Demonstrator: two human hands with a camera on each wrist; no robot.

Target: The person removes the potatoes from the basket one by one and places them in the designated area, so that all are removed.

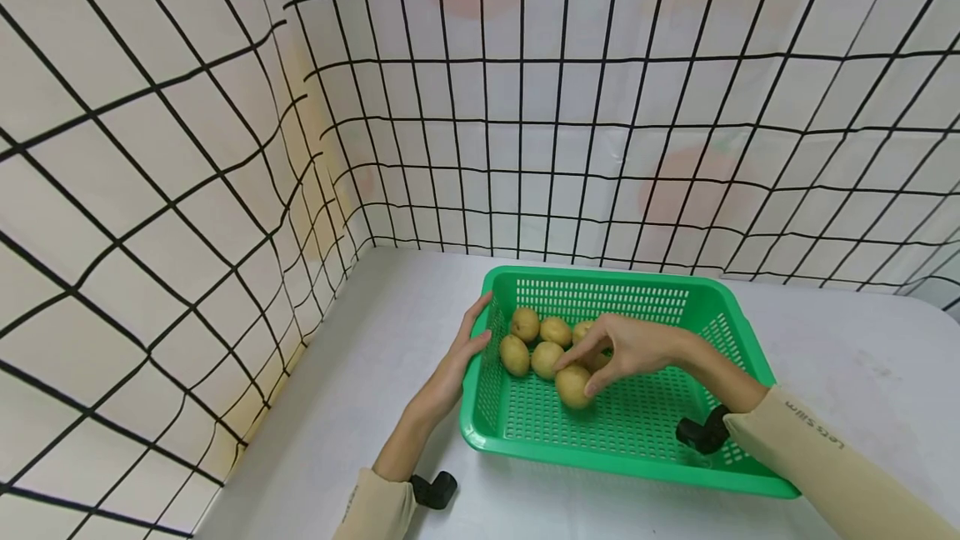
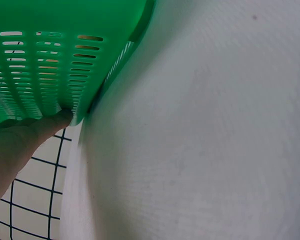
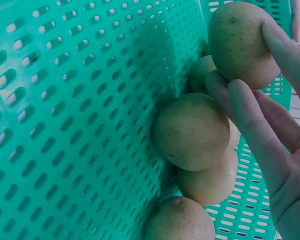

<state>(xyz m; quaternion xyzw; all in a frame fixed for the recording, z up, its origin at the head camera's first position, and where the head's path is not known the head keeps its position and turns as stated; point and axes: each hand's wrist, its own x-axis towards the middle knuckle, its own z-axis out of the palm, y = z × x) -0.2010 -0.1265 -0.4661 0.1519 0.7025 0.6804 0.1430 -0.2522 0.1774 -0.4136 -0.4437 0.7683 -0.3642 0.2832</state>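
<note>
My right hand [image 1: 633, 347] is inside the green plastic basket [image 1: 630, 469], pinching a round yellow-brown potato [image 1: 572, 390] between thumb and fingers. In the right wrist view that potato [image 3: 242, 42] is up above the others, fingertips on its sides. Several more potatoes, such as one at the left wall [image 1: 514, 355] and a large one [image 3: 190, 132], lie grouped in the basket's left half; some are partly hidden behind my right hand. My left hand [image 1: 444, 377] rests against the basket's left side, fingertips at the rim. From the left wrist, one straight finger [image 2: 55, 121] touches the slotted outer wall.
The basket stands on a white-covered table [image 1: 375, 315]. Black wire mesh [image 1: 420, 148] rises behind it and along the left, with pale printed cloth beyond. Black wrist cameras [image 1: 435, 490] sit on both wrists, the right one over the basket's inside.
</note>
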